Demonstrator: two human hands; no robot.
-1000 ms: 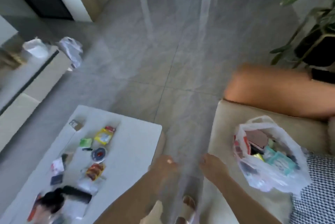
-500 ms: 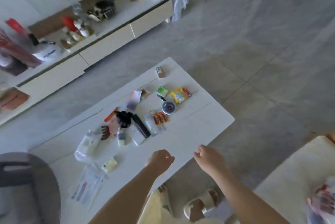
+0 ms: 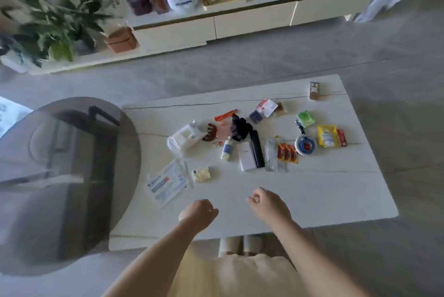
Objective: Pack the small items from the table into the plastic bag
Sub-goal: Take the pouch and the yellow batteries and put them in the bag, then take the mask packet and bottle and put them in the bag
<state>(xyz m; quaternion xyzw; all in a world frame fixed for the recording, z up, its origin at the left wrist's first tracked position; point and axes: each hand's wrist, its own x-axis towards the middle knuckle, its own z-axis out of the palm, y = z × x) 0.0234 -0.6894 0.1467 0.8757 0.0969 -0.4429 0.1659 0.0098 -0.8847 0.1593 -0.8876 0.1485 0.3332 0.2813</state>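
The small items are spread over the middle and 2 o'clock part of the white desk: a white box touching a black stick, a small bottle, red sachets, a round blue tin, a yellow packet, a green packet and a flat printed pouch towards 8 o'clock; the plastic bag they go into is not in view now, whereas a second ago it lay at the right on a cushion, already part filled. The view has swung from that bag back to the desk, so one drop looks finished and a fresh pick is due; many items are left, so the task seems well short of done. The left hand and right hand hang over the near bare edge of the desk at 6 o'clock, both loosely curled and holding nothing, well apart from the items. Beyond, a dark round glass top sits at 9 o'clock and a low cabinet with a plant at 12 o'clock.
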